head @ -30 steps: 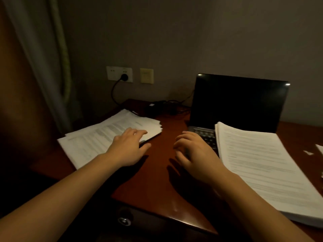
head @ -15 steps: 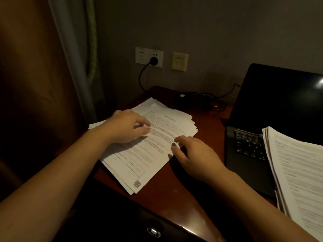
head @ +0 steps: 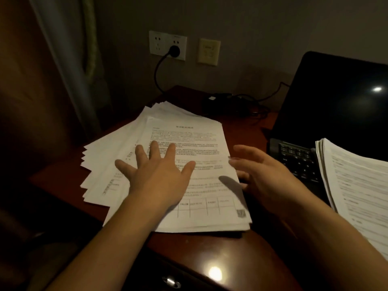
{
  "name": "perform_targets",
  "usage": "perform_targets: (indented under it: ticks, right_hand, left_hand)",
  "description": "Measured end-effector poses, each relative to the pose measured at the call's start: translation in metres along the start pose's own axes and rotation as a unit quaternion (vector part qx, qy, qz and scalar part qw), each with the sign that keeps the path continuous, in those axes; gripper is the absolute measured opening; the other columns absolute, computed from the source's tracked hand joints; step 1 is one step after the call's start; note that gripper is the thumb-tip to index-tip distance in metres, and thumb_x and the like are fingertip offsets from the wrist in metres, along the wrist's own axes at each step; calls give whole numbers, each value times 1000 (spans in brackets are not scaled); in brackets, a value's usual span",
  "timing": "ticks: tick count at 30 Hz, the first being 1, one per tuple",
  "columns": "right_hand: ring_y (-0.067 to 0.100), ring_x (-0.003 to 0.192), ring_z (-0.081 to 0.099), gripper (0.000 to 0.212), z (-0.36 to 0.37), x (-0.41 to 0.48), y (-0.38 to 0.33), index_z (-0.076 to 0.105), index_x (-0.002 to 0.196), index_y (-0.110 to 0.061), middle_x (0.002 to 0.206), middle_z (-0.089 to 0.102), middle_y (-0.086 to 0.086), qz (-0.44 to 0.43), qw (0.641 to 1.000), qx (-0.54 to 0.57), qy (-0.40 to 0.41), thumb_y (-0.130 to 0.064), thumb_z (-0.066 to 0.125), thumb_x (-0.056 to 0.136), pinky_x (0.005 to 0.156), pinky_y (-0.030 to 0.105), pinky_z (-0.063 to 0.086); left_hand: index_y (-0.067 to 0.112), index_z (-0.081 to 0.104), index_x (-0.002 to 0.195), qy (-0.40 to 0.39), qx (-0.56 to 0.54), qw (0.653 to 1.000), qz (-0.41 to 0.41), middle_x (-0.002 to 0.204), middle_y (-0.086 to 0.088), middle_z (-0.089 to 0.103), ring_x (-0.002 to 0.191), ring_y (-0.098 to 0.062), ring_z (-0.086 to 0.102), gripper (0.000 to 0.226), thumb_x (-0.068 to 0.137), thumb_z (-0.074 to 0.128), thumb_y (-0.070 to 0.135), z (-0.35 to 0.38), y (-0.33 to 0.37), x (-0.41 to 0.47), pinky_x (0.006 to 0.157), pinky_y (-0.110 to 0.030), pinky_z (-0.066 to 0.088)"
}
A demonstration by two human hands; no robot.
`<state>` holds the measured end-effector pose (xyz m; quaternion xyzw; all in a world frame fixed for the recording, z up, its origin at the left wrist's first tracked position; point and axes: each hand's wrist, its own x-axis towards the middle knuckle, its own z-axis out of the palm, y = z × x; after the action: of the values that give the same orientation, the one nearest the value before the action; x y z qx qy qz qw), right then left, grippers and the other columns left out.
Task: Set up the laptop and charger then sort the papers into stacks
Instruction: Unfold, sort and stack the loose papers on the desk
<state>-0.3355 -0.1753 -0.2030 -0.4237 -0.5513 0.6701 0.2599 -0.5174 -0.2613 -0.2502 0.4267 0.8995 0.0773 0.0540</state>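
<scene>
A loose, fanned pile of printed papers lies on the left part of the dark red desk. My left hand rests flat on top of it with fingers spread. My right hand is against the pile's right edge, fingers apart, holding nothing. An open black laptop with a dark screen stands at the right. A second, neater stack of papers lies over the laptop's right side. The charger brick and its cables sit at the back, with a plug in the wall socket.
A curtain hangs at the left beside the desk. A beige wall plate sits right of the socket. A drawer knob shows under the desk's front edge, close to me.
The left pile has been turned and pulled toward me, its top sheets squared up. My left hand flattened on top, and my right hand moved to the pile's right edge.
</scene>
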Motion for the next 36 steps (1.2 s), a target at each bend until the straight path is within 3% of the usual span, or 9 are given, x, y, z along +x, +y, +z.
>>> perform_targets:
  ticks: [5, 9, 12, 16, 21, 25, 29, 33, 36]
  right_hand:
    - [18, 80, 77, 86, -4, -15, 1, 31, 151, -37, 91, 79, 5, -7, 985, -157, -73, -3, 74, 85, 67, 29, 59]
    - [17, 82, 77, 95, 3, -15, 6, 22, 156, -37, 89, 79, 2, -25, 981, -182, -55, -4, 75, 85, 73, 31, 62]
    - [13, 75, 76, 96, 3, -16, 11, 21, 156, -40, 82, 77, -2, -34, 976, -208, -47, -11, 78, 84, 63, 25, 58]
    - [19, 80, 76, 100, -2, -17, 3, 22, 154, -46, 85, 77, 5, -15, 971, -218, -97, -3, 78, 82, 71, 30, 58]
    - [22, 78, 76, 100, 3, -19, 6, 26, 153, -44, 77, 74, 6, -35, 969, -231, -76, -9, 83, 78, 74, 38, 63]
    - [12, 68, 74, 104, 7, -18, 11, 22, 156, -39, 72, 73, 0, -66, 970, -230, -30, -19, 85, 77, 52, 16, 52]
    - [14, 74, 75, 108, -2, -19, 6, 12, 157, -41, 80, 77, 1, -37, 973, -215, -75, -14, 82, 79, 62, 22, 55]
    - [16, 79, 76, 106, -3, -18, 9, 14, 157, -40, 84, 78, 4, -26, 982, -172, -78, -5, 79, 81, 74, 34, 59]
    - [11, 69, 75, 105, 1, -18, 13, 13, 158, -38, 73, 77, 0, -41, 984, -165, -54, -9, 80, 81, 60, 22, 55]
  left_hand:
    - [42, 8, 157, -20, -22, 999, 12, 168, 0, -2, 153, -31, -10, 72, 94, 18, 75, -9, 6, 17, 111, -72, -11]
    - [43, 35, 149, 12, -82, 975, 208, 164, 15, 17, 152, -10, 0, 55, 98, 32, 64, -25, -4, -5, 123, -48, -2]
    - [48, 22, 153, -60, -65, 953, 290, 163, 24, 9, 150, 0, -4, 70, 90, 29, 76, -26, -15, -30, 121, -35, -10]
    - [52, 7, 154, -85, -62, 952, 287, 161, 29, -5, 146, 6, -14, 92, 74, 30, 91, -19, -24, -33, 115, -28, -18]
    - [55, 27, 148, -46, -113, 938, 323, 154, 38, 15, 141, 19, -4, 92, 66, 41, 96, -15, -28, -34, 119, -25, -9]
    - [62, 51, 127, -16, -214, 925, 314, 118, 59, 37, 126, 31, 20, 56, 74, 58, 79, -17, -32, -35, 111, -9, 14]
    - [62, 59, 116, 6, -326, 906, 271, 110, 47, 58, 110, 16, 53, 30, 87, 63, 59, -20, -31, -41, 85, -8, 46]
    - [49, 48, 136, -2, -384, 890, 247, 97, 58, 50, 105, 29, 48, 51, 87, 62, 44, -20, -31, -44, 72, -3, 46]
    - [47, 42, 141, -21, -373, 894, 248, 98, 57, 53, 102, 26, 53, 62, 86, 69, 36, -20, -33, -47, 74, 0, 43]
